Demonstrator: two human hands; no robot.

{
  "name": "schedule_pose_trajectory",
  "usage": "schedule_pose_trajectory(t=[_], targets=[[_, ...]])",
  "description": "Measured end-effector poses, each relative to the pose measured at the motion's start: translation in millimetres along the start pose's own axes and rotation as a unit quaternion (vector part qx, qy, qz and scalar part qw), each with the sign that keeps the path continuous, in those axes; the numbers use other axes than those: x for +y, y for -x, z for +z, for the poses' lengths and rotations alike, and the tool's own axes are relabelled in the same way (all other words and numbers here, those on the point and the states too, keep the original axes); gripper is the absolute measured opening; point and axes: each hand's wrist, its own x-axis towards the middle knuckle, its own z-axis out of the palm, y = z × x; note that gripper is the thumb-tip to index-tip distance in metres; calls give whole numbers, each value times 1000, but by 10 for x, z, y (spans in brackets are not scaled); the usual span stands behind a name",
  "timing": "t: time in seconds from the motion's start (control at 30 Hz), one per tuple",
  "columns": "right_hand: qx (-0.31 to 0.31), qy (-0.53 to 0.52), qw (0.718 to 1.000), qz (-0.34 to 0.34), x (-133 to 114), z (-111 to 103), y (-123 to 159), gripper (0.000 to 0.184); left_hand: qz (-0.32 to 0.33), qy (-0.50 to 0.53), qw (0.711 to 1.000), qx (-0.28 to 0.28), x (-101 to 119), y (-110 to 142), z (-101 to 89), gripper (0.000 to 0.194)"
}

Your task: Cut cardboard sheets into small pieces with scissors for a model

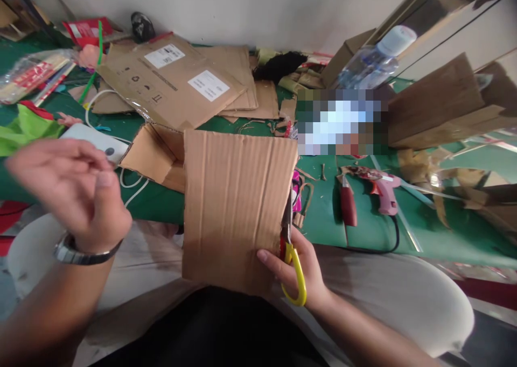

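Observation:
My right hand (pixel 297 267) grips a pair of yellow-handled scissors (pixel 293 259) and pinches the lower right corner of a brown corrugated cardboard sheet (pixel 236 205), which stands upright over my lap. The scissor blades run up behind the sheet's right edge. My left hand (pixel 70 186) is raised at the left, apart from the sheet, blurred by motion, fingers loosely curled with nothing visible in them. A metal watch (pixel 76 254) sits on that wrist.
On the green table (pixel 323 216) lie flattened boxes with labels (pixel 173 82), a pink glue gun (pixel 382 186), a red-handled tool (pixel 347 203), a white device with cable (pixel 97 141), a water bottle (pixel 375 57), cardboard scraps (pixel 436 108) at right.

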Motion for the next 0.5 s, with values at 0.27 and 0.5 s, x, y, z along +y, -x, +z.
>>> schedule_pose_trajectory(t=[0.27, 0.5], targets=[[95, 20, 995, -19, 35, 40, 104, 33, -24, -115, 944, -309, 82, 11, 39, 38], [36, 4, 999, 9, 32, -107, 36, 34, 6, -106, 934, -341, 51, 9, 96, 36]])
